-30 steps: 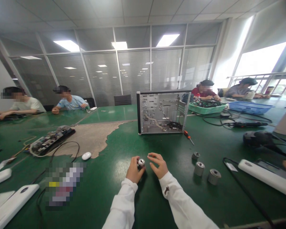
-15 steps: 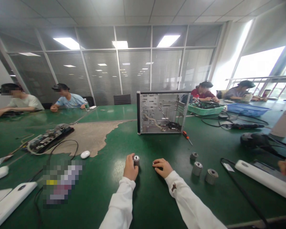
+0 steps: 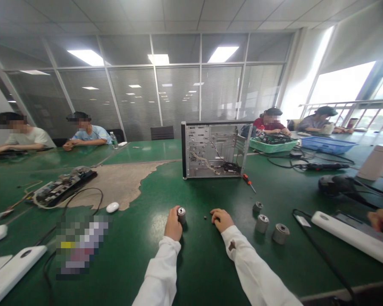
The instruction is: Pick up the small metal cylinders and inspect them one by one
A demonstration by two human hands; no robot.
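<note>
Head view: two hands on green table point(image 3: 191, 263), small metal parts.
Left hand point(image 3: 173, 224) grips cylinder point(image 3: 181, 215) upright on table; right hand point(image 3: 221, 219) loosely curled, empty, beside tiny screw point(image 3: 205, 217); three cylinders point(image 3: 263, 222) sit to its right.

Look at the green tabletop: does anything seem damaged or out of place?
Yes. The green table covering is torn away left of the computer case, baring a ragged brown patch. A tiny dark screw lies loose between the hands.
</note>
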